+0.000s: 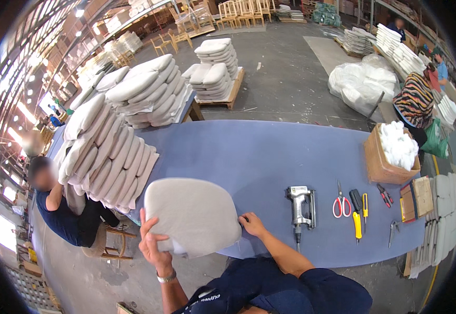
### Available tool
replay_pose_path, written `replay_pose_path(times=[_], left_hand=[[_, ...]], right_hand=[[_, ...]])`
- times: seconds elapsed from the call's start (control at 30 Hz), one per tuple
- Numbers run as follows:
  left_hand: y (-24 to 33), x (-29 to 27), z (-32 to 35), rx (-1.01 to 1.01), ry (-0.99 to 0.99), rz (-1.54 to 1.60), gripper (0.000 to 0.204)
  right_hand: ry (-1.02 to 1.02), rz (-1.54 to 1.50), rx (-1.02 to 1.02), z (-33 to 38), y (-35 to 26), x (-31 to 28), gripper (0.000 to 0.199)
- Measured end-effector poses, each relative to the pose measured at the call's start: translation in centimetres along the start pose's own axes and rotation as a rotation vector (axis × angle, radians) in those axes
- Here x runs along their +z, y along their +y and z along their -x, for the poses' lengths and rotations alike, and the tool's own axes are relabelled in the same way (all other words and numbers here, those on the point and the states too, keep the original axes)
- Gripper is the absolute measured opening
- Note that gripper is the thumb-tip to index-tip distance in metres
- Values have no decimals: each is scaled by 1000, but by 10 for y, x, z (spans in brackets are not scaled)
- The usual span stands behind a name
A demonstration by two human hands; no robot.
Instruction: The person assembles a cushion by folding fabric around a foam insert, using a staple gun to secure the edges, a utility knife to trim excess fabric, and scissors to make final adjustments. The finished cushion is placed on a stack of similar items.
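Note:
A light grey upholstered seat cushion point(194, 214) is tilted up at the front edge of the blue-topped table point(270, 152). My left hand point(155, 243) grips its left side, with the fingers spread over the face. At the cushion's right edge, my right hand point(253, 225) is closed, its fingers curled against the rim; the fingertips are partly hidden. Some pale fabric hangs loose along the cushion's lower edge. To the right of my right hand, a silver pneumatic staple gun point(301, 206) lies on the tabletop.
Red-handled scissors point(341, 204), a yellow-and-black cutter point(356, 214), a screwdriver point(365, 206) and pliers point(385, 195) lie at right. Beyond them stands a cardboard box point(382, 162) of white stuffing. Stacked cushions point(107, 157) rise at left, where a co-worker point(63, 214) sits.

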State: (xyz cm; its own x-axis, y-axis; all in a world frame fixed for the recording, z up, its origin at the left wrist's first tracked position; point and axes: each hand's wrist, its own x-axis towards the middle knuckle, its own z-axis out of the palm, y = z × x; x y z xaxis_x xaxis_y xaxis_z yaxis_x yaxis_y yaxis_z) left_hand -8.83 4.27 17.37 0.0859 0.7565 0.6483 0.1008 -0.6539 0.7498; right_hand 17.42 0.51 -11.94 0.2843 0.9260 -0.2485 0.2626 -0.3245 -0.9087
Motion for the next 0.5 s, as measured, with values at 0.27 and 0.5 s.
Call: replay_pose_path(times=[0.27,0.5], left_hand=[[-37,-74,124,-514,660,20,30],[-67,-61,211,-767,755,49,29]], right_hand=[[-132,175,156,-35,-24,12,58],[-231,-123,0,-75,-45,-58,47]])
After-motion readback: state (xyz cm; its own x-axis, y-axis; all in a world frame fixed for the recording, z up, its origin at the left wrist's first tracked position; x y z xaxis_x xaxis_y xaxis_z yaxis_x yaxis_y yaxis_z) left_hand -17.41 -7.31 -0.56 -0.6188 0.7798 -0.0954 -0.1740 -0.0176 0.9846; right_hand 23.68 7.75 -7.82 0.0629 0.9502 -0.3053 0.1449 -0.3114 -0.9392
